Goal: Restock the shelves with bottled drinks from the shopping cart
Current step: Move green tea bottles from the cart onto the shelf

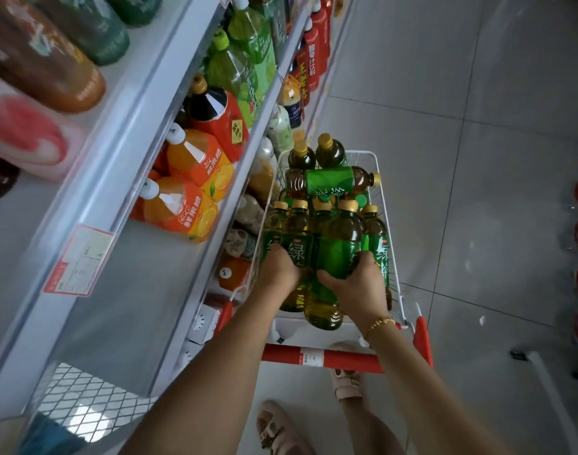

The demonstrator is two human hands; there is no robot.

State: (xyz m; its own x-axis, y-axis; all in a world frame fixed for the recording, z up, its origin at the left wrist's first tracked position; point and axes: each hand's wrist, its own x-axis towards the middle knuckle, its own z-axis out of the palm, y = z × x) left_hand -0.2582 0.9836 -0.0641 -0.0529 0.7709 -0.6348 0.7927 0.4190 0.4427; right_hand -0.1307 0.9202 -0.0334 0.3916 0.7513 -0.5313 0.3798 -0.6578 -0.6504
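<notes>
Both hands reach into the cart point(384, 205): the left hand point(281, 269) grips one green tea bottle point(296, 247), the right hand point(358, 284) wraps another point(338, 247), likely so two go up together. Beside the cart, the shelf point(169, 257) has bare space near the orange juice bottles point(182, 211).

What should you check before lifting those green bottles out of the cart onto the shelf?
1. Left hand wrapped round a green tea bottle: ok.
2. Right hand wrapped round the bigger bottle: ok.
3. Grip firm enough to lift: cannot tell.
4. Bare space on the shelf near the orange juice bottles: ok.
5. Lying bottle resting across others, may roll: not ok.
6. Cart beside the shelves: ok.
</notes>
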